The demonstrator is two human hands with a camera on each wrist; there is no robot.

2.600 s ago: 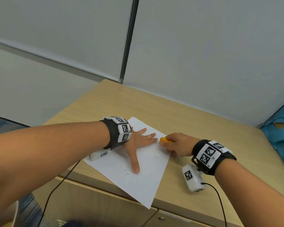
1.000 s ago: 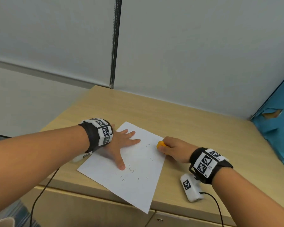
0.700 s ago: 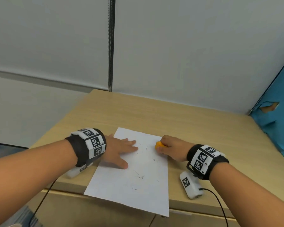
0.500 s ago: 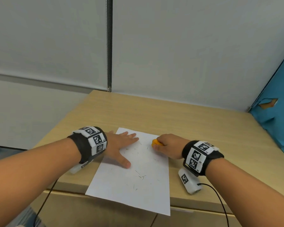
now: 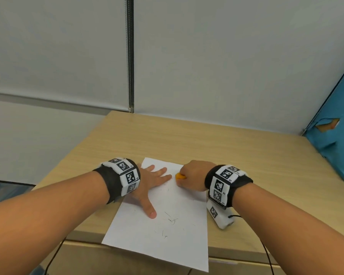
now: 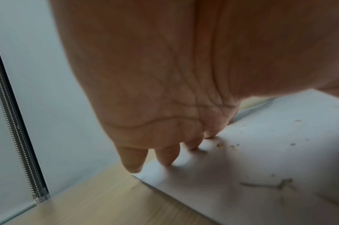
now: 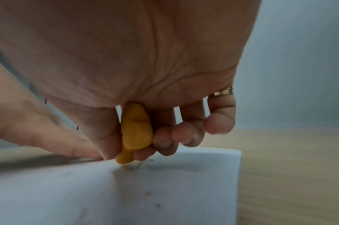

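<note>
A white sheet of paper with faint pencil marks and eraser crumbs lies on the wooden desk, its near edge hanging over the desk front. My left hand lies flat on the sheet's upper left part, fingers spread and straight. My right hand pinches an orange eraser between thumb and fingers. The eraser's lower tip touches the paper near its far edge. In the head view only a small orange bit of the eraser shows.
Grey partition panels stand behind the desk, joined by a dark seam. A blue panel rises at the right edge. White camera units hang under both wrists, the right one resting on the desk with a cable.
The sheet has turned from slanted to nearly square with the desk front. Both hands have stayed on it, the right one shifting a little left over the paper with the eraser.
</note>
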